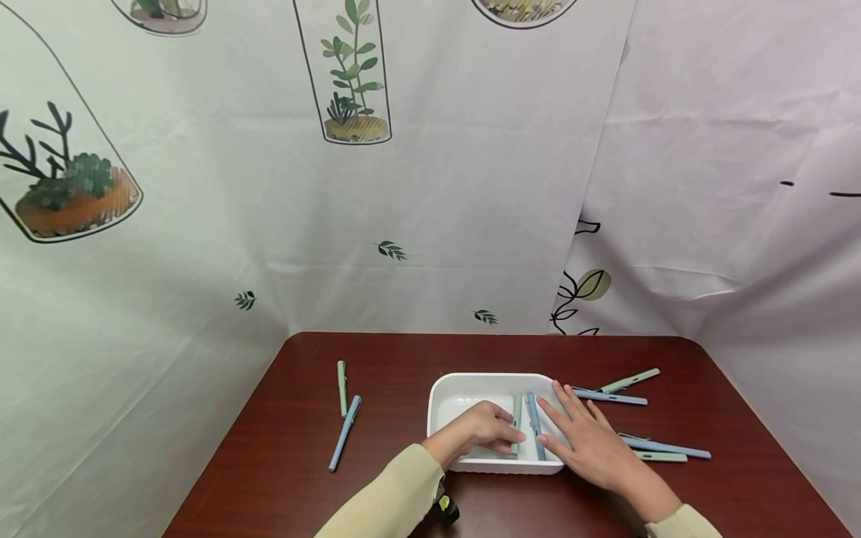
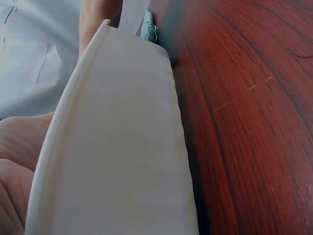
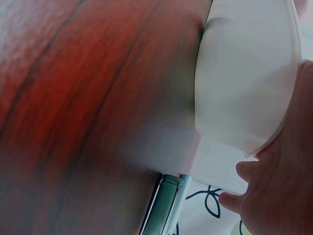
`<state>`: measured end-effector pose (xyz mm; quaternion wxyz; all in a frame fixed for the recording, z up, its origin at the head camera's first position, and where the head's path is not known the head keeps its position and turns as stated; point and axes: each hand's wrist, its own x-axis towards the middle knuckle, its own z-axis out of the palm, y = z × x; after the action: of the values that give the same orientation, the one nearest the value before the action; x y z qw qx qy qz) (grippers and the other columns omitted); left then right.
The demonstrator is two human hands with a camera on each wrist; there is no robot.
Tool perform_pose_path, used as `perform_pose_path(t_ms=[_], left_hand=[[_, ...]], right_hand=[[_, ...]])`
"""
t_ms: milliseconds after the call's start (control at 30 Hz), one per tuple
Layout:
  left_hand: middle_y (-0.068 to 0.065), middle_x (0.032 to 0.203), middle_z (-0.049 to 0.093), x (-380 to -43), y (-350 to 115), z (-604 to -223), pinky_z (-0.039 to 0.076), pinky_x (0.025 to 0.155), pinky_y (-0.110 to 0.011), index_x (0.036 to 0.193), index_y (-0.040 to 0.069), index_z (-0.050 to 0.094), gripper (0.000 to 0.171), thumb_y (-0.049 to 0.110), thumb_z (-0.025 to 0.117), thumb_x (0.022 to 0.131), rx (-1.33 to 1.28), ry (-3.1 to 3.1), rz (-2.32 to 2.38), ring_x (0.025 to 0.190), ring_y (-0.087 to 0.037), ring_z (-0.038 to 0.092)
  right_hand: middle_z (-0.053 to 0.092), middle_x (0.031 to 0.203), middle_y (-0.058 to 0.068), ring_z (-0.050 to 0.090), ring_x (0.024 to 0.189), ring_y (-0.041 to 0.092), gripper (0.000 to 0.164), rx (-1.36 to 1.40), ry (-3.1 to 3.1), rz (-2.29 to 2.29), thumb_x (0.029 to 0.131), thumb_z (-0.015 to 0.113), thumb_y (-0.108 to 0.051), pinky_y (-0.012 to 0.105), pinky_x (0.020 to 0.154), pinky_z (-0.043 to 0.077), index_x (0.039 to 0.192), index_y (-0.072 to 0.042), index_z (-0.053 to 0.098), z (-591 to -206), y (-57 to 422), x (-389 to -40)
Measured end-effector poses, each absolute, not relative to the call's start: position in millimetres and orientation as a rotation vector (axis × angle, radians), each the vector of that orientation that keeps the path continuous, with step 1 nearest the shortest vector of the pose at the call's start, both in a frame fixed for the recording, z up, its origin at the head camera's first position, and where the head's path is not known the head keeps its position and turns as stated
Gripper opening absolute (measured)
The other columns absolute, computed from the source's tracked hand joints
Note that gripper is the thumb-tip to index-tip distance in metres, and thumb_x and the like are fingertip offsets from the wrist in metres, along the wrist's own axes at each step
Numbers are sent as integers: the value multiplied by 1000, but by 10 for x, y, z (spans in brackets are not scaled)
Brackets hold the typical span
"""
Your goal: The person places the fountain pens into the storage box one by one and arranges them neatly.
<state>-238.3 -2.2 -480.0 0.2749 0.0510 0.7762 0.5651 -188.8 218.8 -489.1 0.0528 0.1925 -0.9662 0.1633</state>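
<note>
In the head view a white tray (image 1: 491,376) holds a light green pen (image 1: 516,415) and a blue pen (image 1: 534,422), lying side by side in its right half. My left hand (image 1: 486,427) reaches over the near rim and pinches the green pen between thumb and fingers. With fingers spread, my right hand (image 1: 588,444) lies across the tray's right rim, its thumb tip close to the blue pen. The left wrist view is mostly the tray's outer wall (image 2: 117,122). From the right wrist, my right hand (image 3: 276,181) shows against the tray's end.
Left of the tray lie a green pen (image 1: 341,388) and a blue pen (image 1: 345,433). At the right are two pairs of pens, a blue pen (image 1: 612,397) with a green pen (image 1: 632,380), and another blue pen (image 1: 673,447) above a green pen (image 1: 662,456). A patterned cloth (image 1: 430,224) hangs behind the table.
</note>
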Motion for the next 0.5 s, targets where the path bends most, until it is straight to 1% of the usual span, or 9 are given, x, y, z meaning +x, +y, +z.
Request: perform_pose_path(t_ms=[233,367,500], left_hand=[[-8,81,66,-2359,51,-4813,58,57,-23,108,-7,65,31,5,81,84,134,2125,1486,55,-8,65],[-9,79,66,-2336,75,-4799,58,57,-23,104,-5,65,28,6,82,84,129,2159,1448,55,-9,65],[-8,78,65,-2312,100,-4769,57,58,-23,97,-1,65,23,8,82,84,129,2185,1418,56,-9,67]], right_hand=[[23,167,14,24,152,40,67,582,-2938,500,101,50,-58,70,113,23,155,-19,45,-4881,2185,-1881],[23,167,14,24,152,40,67,582,-2941,510,101,51,-57,70,113,22,155,-19,45,-4882,2181,-1880],[23,167,14,24,151,40,68,583,-2942,508,101,49,-60,70,112,23,154,-19,45,-4883,2185,-1881]])
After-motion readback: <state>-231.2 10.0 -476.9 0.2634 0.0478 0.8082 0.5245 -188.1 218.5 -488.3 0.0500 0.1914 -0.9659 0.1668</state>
